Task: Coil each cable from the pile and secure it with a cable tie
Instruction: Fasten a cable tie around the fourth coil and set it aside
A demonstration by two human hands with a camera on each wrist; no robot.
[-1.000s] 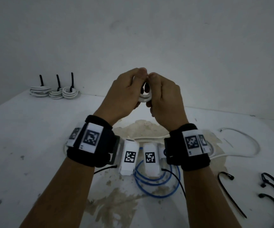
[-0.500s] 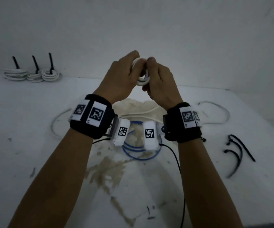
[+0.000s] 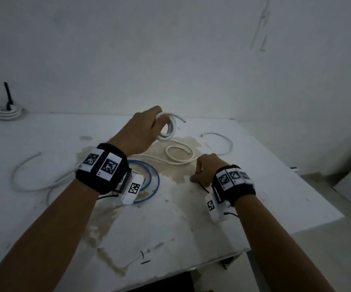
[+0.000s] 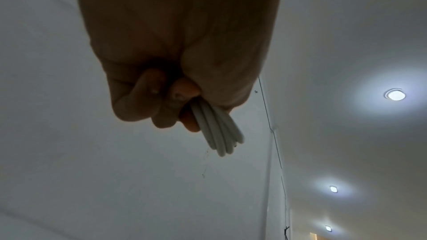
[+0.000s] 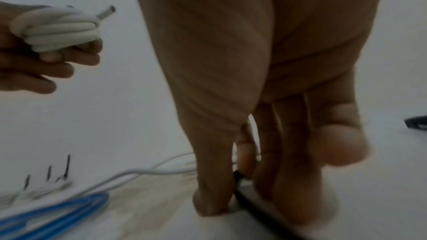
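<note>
we hold the coiled white cable (image 3: 167, 127) pinched tight in our left hand (image 3: 140, 131), lifted off the table (image 3: 33, 218), so the loops can't spring apart while nothing binds them yet. our right hand (image 3: 205, 171) is down at the surface, thumb and fingers closing on a black cable tie (image 5: 251, 202) (its tail pokes out toward our wrist). loose white cables (image 3: 178, 157) and a blue cable (image 3: 153, 182) wait between our arms; finished coils (image 3: 7, 111) sit far left, out of the way.
</note>
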